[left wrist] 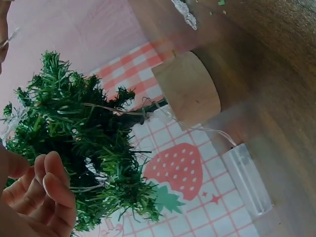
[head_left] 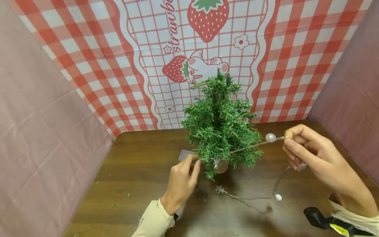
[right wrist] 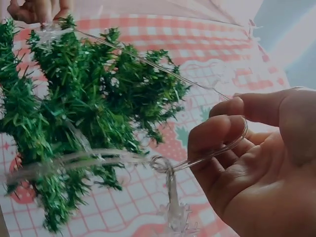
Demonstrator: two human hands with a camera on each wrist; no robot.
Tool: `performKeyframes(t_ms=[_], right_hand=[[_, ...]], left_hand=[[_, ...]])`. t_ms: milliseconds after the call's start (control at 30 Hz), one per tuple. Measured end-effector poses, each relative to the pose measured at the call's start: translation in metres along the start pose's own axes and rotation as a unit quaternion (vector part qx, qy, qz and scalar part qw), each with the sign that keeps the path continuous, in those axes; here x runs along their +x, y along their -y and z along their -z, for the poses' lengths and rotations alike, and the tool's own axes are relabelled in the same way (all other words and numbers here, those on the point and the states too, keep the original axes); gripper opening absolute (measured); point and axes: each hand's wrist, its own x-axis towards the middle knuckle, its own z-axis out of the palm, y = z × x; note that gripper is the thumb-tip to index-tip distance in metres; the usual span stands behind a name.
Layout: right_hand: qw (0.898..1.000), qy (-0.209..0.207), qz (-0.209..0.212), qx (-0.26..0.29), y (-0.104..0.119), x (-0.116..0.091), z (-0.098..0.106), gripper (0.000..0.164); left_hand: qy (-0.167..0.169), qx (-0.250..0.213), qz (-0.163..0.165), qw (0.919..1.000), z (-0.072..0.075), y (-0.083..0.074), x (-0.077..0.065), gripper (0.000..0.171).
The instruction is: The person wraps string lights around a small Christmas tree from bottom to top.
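Observation:
A small green artificial Christmas tree (head_left: 220, 125) stands on the table. A thin wire string of lights (right wrist: 143, 58) stretches across its lower front between the hands. Thumb and fingers of my right hand (head_left: 316, 151) pinch the wire beside a clear ball light (head_left: 270, 137), right of the tree. In the right wrist view the wire loops past these fingers. At the lower left branches, my left hand (head_left: 181, 179) pinches the string near a snowflake light (right wrist: 52, 34); its fingertips are partly hidden. More of the string hangs below, with another snowflake (head_left: 220, 189) and a white ball (head_left: 277, 197).
A clear battery box (left wrist: 248, 180) lies behind the left hand, wired to the string around the trunk. The tree has a round wooden base (left wrist: 187, 91). Green bits lie on the brown table (head_left: 133, 164). A strawberry-print checked cloth (head_left: 118, 65) hangs behind.

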Motion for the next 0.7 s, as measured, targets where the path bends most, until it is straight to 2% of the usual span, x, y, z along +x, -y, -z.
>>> performKeyframes(t_ms=[67,167,233,400,533,700], right_hand=[[0.996,-0.026,-0.015,-0.082,0.003,-0.001,0.003,0.018],[0.978,-0.075,-0.028,-0.193,0.007,-0.001,0.005,0.019],[0.97,-0.102,-0.021,-0.219,0.008,0.0,0.004,0.019],[0.963,-0.147,0.019,-0.225,0.01,0.004,0.005,0.013],[0.952,-0.155,0.019,-0.262,0.007,0.011,0.013,0.011],[0.924,-0.141,0.015,-0.354,-0.003,0.026,0.031,0.023]], left_hand=[[-0.002,-0.007,0.009,0.9999,-0.001,0.001,0.0,0.007],[-0.006,-0.014,0.013,0.9998,-0.003,0.003,0.001,0.007],[-0.008,-0.018,0.02,0.9996,-0.004,0.003,0.003,0.006],[-0.002,-0.029,0.036,0.9989,-0.006,0.001,0.009,0.005],[0.006,-0.03,0.042,0.9987,-0.007,0.0,0.01,0.006],[0.028,-0.021,0.051,0.9981,-0.008,0.002,0.011,0.007]])
